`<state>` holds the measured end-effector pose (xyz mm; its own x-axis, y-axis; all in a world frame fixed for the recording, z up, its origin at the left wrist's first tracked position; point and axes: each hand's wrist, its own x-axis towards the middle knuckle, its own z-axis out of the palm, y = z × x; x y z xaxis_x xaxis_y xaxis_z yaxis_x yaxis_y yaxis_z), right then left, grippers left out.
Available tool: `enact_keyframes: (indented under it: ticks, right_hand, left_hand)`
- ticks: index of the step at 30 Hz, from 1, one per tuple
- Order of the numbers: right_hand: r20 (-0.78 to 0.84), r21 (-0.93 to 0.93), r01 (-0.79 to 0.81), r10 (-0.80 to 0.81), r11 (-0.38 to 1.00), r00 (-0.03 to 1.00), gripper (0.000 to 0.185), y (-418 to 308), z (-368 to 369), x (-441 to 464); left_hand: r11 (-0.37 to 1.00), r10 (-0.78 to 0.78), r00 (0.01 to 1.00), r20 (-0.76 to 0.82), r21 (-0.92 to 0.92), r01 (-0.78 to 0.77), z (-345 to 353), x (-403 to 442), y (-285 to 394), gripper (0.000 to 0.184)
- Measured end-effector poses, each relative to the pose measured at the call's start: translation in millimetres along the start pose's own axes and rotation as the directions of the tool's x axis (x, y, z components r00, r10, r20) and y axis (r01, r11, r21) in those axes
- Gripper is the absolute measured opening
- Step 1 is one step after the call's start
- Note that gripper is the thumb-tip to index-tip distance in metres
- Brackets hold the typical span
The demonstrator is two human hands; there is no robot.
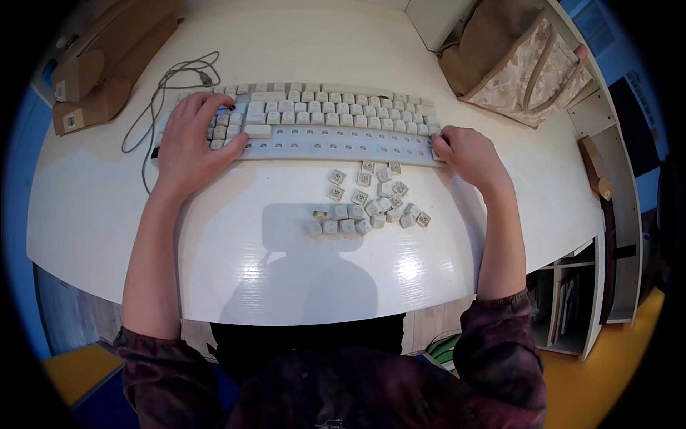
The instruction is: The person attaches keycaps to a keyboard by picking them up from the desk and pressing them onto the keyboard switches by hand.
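Observation:
An old off-white keyboard (329,118) lies across the table, its bottom rows of keys stripped down to bare sockets. My left hand (191,136) is over its left end, thumb and index finger curved apart around the number-pad keys; the other fingers are mostly hidden. A small dark spot shows at the index fingertip, too small to name. On the right end, my right hand (468,150) has its fingers curled closed around the keyboard's corner. Several loose keycaps (357,211) are scattered in front of the keyboard, some upside down with their undersides showing.
A grey cable (151,114) loops on the table left of the keyboard. Brown cardboard (93,86) stands at the back left. At the back right is a bag with a floral panel (525,71). Shelves (572,307) stand beyond the table's right edge.

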<state>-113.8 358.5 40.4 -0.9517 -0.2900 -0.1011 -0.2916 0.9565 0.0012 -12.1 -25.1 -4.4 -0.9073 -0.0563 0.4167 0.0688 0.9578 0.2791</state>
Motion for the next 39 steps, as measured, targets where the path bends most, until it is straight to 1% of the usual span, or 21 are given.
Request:
enact_keyframes:
  ticks: [3,6,9,11,14,15,18,19,21,24,27,30,33,36,39]
  right_hand:
    - [-0.056,-0.051,0.091,-0.093,0.995,0.994,0.041,3,5,-2]
    - [-0.171,-0.100,0.151,-0.167,0.983,0.971,0.040,7,15,-3]
    - [-0.220,-0.150,0.160,-0.191,0.976,0.957,0.037,8,22,-3]
    - [-0.272,-0.152,0.171,-0.207,0.974,0.940,0.035,9,27,-2]
    - [-0.324,-0.138,0.164,-0.201,0.977,0.924,0.034,11,34,3]
    - [-0.338,-0.130,0.159,-0.195,0.979,0.921,0.033,10,35,5]
    - [-0.327,0.027,0.103,-0.088,0.994,0.941,0.036,8,33,10]
    - [-0.299,0.150,0.087,-0.039,0.985,0.954,0.037,9,32,11]
    - [-0.223,0.389,0.046,0.046,0.920,0.974,0.038,14,30,12]
    - [-0.164,0.529,0.005,0.097,0.848,0.982,0.040,19,33,14]
    - [-0.124,0.543,-0.034,0.120,0.839,0.985,0.040,21,32,15]
    - [-0.150,0.544,-0.017,0.117,0.839,0.982,0.039,22,36,18]
    - [-0.068,0.702,-0.061,0.153,0.710,0.986,0.034,22,35,20]
    - [-0.025,0.761,-0.093,0.172,0.642,0.985,0.030,19,32,19]
    - [-0.027,0.792,-0.084,0.173,0.604,0.984,0.029,18,32,19]
  left_hand:
    - [1.000,0.007,1.000,0.000,-0.002,-0.007,-1,0,0,0.051]
    - [1.000,0.004,1.000,-0.001,-0.003,-0.004,-1,0,1,0.051]
    - [1.000,0.011,1.000,-0.011,0.004,-0.011,0,0,0,0.050]
    - [1.000,0.022,0.999,-0.027,0.015,-0.022,2,-1,-1,0.050]
    - [0.999,-0.031,0.999,-0.004,-0.016,0.031,1,0,3,0.049]
    - [1.000,-0.027,1.000,-0.006,-0.012,0.027,1,0,2,0.049]
    - [1.000,-0.019,1.000,-0.010,-0.003,0.019,1,1,1,0.048]
    - [1.000,-0.017,1.000,-0.011,-0.001,0.017,1,1,2,0.048]
    - [1.000,-0.015,1.000,-0.016,0.010,0.015,1,2,1,0.048]
    - [1.000,-0.017,1.000,-0.022,0.020,0.018,3,0,-2,0.048]
    - [1.000,-0.028,0.999,-0.022,0.011,0.028,2,0,0,0.048]
    - [0.999,-0.028,0.999,-0.020,0.017,0.029,2,0,-1,0.048]
    - [1.000,-0.020,1.000,-0.021,0.021,0.021,2,0,0,0.048]
    - [0.999,-0.021,1.000,-0.013,0.024,0.022,1,1,1,0.049]
    - [0.999,-0.025,1.000,-0.011,0.027,0.026,1,1,1,0.048]
